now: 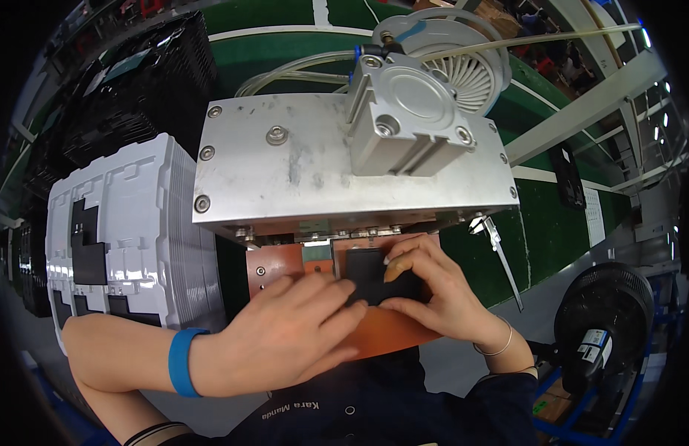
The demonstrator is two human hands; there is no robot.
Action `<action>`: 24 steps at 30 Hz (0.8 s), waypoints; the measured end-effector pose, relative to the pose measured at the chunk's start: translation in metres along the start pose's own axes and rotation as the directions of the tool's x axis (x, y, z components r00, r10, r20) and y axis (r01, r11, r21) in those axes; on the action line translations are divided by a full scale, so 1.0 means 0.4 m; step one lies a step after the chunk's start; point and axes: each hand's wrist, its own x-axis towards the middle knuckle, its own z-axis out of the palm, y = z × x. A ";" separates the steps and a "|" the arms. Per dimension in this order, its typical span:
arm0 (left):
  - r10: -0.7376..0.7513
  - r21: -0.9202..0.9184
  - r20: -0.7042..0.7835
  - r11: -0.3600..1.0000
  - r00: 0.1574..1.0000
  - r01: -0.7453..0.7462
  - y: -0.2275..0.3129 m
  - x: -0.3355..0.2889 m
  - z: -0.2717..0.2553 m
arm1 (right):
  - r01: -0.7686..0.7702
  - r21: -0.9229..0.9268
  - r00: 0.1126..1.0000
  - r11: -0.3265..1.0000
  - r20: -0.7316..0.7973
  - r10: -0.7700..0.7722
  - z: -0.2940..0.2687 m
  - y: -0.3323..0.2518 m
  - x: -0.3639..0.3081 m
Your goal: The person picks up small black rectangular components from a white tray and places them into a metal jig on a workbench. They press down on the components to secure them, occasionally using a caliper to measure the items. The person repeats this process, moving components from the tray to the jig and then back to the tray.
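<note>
A flat black piece (365,269) lies on the orange-brown base plate (389,336) beneath the front of a silver metal press. My left hand (296,331) reaches across from the left, its fingers stretched out and their tips at the piece's left edge. It wears a blue wristband. My right hand (447,293) curls around the right side of the piece, thumb along the near edge and a finger in a yellowish finger cot bent over it. The part of the piece under my right fingers is hidden.
The press's top plate (285,175) and air cylinder (415,111) stand just beyond my hands. White trays (136,238) are stacked at left, with black crates (143,89) behind. A caliper (500,256) lies to the right on the green table, and a black fan (604,320) stands nearer.
</note>
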 end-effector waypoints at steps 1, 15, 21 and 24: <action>-0.042 -0.077 -0.015 0.996 0.999 0.041 -0.003 -0.001 -0.005 | -0.079 0.108 0.997 0.991 -0.009 0.080 -0.002 0.009 -0.011; -0.319 -0.833 0.367 0.305 0.874 0.461 -0.007 0.013 -0.006 | -0.368 0.630 0.923 0.684 0.156 0.352 0.014 -0.081 -0.002; -0.318 -0.712 0.416 0.469 0.852 0.523 0.009 -0.022 -0.029 | -0.116 0.502 0.944 0.857 -0.213 0.252 -0.032 -0.056 0.000; -0.364 -0.730 0.393 0.435 0.844 0.528 0.032 -0.081 -0.083 | -0.083 0.403 0.952 0.912 -0.239 0.192 -0.040 -0.073 -0.006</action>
